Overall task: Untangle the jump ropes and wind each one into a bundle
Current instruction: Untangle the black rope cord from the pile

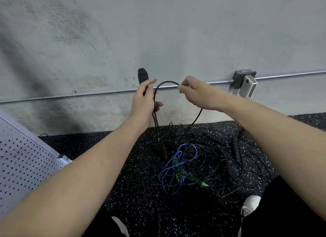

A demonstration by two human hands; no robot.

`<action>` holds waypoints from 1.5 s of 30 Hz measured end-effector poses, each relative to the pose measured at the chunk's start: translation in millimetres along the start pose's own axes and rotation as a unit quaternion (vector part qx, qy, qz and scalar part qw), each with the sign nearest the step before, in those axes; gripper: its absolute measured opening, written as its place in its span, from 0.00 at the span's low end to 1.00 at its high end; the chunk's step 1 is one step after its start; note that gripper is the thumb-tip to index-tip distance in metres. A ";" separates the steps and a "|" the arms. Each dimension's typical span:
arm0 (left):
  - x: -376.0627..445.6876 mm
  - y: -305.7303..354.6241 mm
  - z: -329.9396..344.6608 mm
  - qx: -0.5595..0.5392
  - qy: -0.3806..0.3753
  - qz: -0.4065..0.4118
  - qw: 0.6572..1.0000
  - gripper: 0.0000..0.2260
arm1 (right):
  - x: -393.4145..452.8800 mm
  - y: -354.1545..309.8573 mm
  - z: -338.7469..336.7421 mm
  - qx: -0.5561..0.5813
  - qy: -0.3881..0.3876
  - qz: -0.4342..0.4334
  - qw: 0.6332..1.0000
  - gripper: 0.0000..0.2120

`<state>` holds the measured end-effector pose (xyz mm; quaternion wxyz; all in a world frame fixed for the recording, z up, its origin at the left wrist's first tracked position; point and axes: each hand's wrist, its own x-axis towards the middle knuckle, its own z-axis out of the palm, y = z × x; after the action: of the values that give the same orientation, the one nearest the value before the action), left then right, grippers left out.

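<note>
So both arms are up mid-frame against the concrete wall (158,33). The left hand (143,102) is wrapped around a black handle (143,76) that pokes up above it, fingers curled around it and a couple of strands of black rope (167,82). The right hand (195,93) pinches that same rope in its fingertips, so it arcs between the hands. Lower centre, on the speckled floor (134,166), sits the rest of the tangle with a blue rope (169,168) looped through it.
</note>
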<state>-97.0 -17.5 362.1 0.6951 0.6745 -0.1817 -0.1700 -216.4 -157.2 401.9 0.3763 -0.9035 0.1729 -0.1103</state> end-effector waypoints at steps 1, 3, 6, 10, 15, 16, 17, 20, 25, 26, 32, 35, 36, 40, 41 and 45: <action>-1.1 4.0 0.1 0.012 -0.005 0.003 1.000 0.10 | -0.5 -1.9 1.1 -0.007 -0.002 0.001 1.000 0.10; -3.2 8.1 -0.9 0.050 -0.048 -0.016 0.997 0.14 | -1.2 -0.8 4.7 -0.027 -0.005 0.003 1.000 0.11; -7.0 2.2 -1.7 0.138 -0.136 -0.010 0.981 0.13 | 2.1 2.1 6.3 0.106 0.007 0.022 0.994 0.11; -15.5 -15.8 9.9 0.209 -0.238 -0.024 0.948 0.17 | 6.8 -1.3 9.4 0.346 0.006 0.064 0.936 0.10; -24.1 -25.2 25.3 0.229 -0.267 -0.061 0.934 0.09 | 4.9 -9.0 26.2 0.350 -0.027 0.065 0.934 0.12; -25.2 -24.6 26.8 0.227 -0.270 -0.063 0.933 0.09 | 6.9 -8.4 26.0 0.348 -0.003 0.072 0.935 0.12; -25.7 -23.9 27.8 0.217 -0.268 -0.066 0.936 0.11 | 9.3 -6.7 24.0 0.350 0.033 0.085 0.932 0.12; -22.1 -21.1 24.3 0.144 -0.226 -0.088 0.959 0.12 | 14.2 7.0 15.9 0.344 0.130 0.131 0.921 0.11; -15.7 -1.9 15.8 -0.070 -0.169 -0.174 0.968 0.13 | -2.1 46.2 25.9 0.048 -0.071 0.127 0.988 0.13; -15.1 2.7 15.7 -0.110 -0.168 -0.190 0.961 0.13 | -4.4 51.4 30.9 -0.017 -0.132 0.109 0.985 0.17; -10.4 11.4 7.7 -0.222 -0.155 -0.214 0.939 0.15 | -12.5 42.3 46.1 -0.091 -0.233 0.036 0.967 0.14; -3.5 7.6 0.1 -0.182 -0.126 -0.192 0.956 0.13 | -14.3 40.1 34.2 -0.119 -0.168 0.025 0.978 0.13; -1.3 4.7 -3.4 -0.157 -0.115 -0.181 0.964 0.13 | -13.7 40.3 31.2 -0.100 -0.140 0.028 0.985 0.13; -1.0 -9.8 -14.5 -0.040 -0.088 -0.147 0.984 0.20 | -8.2 27.9 25.1 0.067 -0.060 0.062 0.994 0.13; -2.2 -12.4 -14.1 -0.026 -0.097 -0.143 0.985 0.20 | -6.6 23.8 24.1 0.077 -0.049 0.065 0.994 0.13; -12.7 -25.6 0.5 0.048 -0.188 -0.145 0.970 0.18 | -2.6 14.0 21.0 0.106 -0.016 0.085 0.991 0.11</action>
<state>-108.2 -12.7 336.2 0.5834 0.6822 -0.2175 -0.3833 -215.1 -151.9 377.1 0.4809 -0.8422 0.2299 -0.0815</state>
